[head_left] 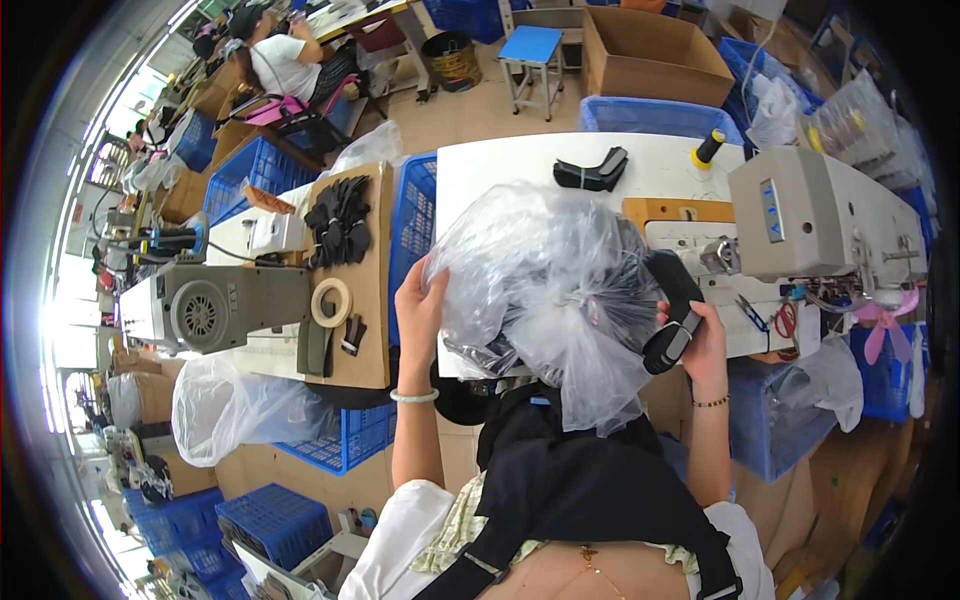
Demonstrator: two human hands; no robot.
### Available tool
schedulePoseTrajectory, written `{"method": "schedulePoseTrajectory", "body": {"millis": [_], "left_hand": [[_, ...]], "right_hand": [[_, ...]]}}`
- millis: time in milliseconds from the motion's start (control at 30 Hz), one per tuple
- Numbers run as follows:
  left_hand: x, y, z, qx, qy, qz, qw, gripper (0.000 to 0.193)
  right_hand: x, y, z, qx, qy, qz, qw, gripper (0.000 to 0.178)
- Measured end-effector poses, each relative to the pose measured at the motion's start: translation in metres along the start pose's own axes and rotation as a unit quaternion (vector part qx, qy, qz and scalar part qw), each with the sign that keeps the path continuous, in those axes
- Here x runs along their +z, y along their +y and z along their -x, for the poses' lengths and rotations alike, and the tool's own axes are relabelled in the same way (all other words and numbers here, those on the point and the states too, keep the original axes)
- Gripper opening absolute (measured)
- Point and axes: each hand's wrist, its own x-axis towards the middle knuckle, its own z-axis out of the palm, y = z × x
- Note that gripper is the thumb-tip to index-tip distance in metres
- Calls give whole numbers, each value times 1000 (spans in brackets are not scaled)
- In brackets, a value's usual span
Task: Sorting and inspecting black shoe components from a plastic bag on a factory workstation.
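— What sort of room is this?

— A crowded sewing workshop: blue crates (645, 115) along the floor, a cardboard box (655, 55) at the back, and a white worktable (500, 165) with a pale sewing machine (825, 215) standing on its right side.

— And the biggest thing in hand?

— A clear plastic bag (545, 290), crumpled and cloudy, raised over the table's near edge just in front of the person's chest. Dark pieces show through its lower part, which is likely why it is held up rather than laid flat: the load sags to the bottom.

— How do the hands hold it?

— The left hand (420, 300) grips the bag's left side, fingers curled into the film. The right hand (705, 335) is closed round a curved black padded piece (672, 315) with a grey tab, at the bag's right edge, as if steadying both at once.

— Anything smaller nearby?

— A similar black piece (592, 170) lies further back on the table, a stack of black cut parts (338, 220) sits on the wooden board to the left with a tape roll (331, 302), and scissors (787, 320) rest by the machine.
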Motion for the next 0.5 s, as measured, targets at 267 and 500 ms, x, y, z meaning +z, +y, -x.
{"method": "schedulePoseTrajectory", "body": {"millis": [267, 500], "left_hand": [[-6, 1, -13, -156, 61, 259, 951, 34], [-10, 1, -18, -112, 67, 286, 949, 32]], "right_hand": [[57, 0, 19, -185, -41, 242, 951, 65], [91, 41, 5, -490, -44, 659, 569, 73]]}}
